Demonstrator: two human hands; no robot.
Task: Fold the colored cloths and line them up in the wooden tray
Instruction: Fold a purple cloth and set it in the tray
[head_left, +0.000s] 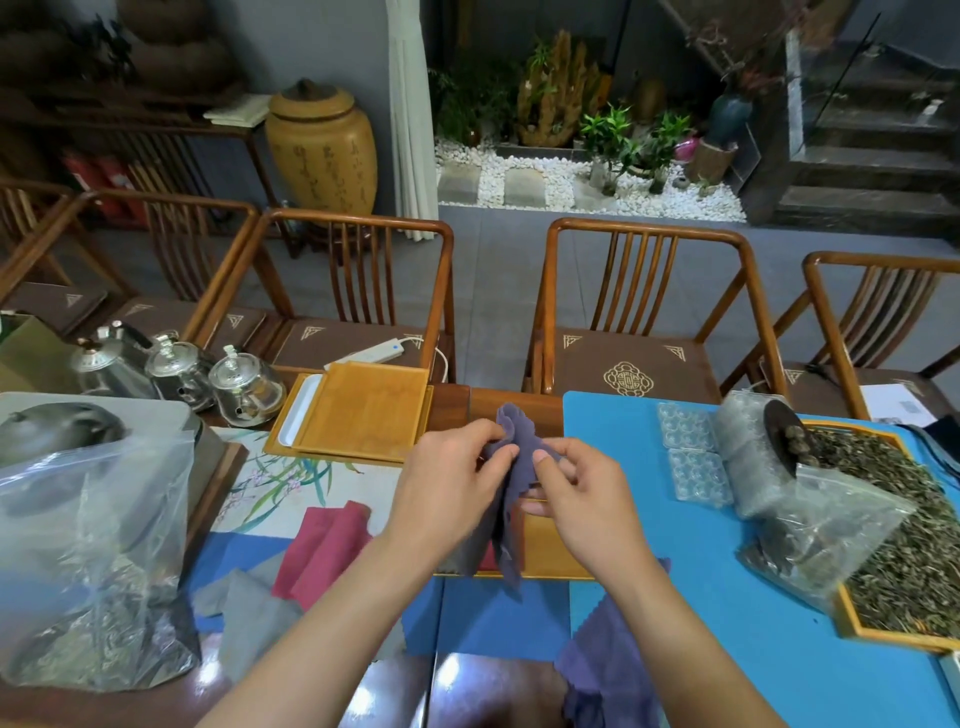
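Observation:
Both hands hold one purple cloth (506, 525) up over the table's middle. My left hand (452, 483) pinches its upper left edge and my right hand (576, 493) pinches the edge beside it. The cloth hangs crumpled between them. Below them lies a wooden tray (545, 551), mostly hidden by the hands and cloth. A red cloth (322, 551) lies to the left of it, a grey cloth (249, 608) nearer me, and another purple cloth (608, 670) by my right forearm.
A second wooden tray (363, 410) rests on a white one at the back. Glass teapots (244, 384) stand at the back left. A plastic bag (88, 561) is at left. A tray of dried leaves (904, 545), bagged tea and plastic moulds (691, 457) fill the right.

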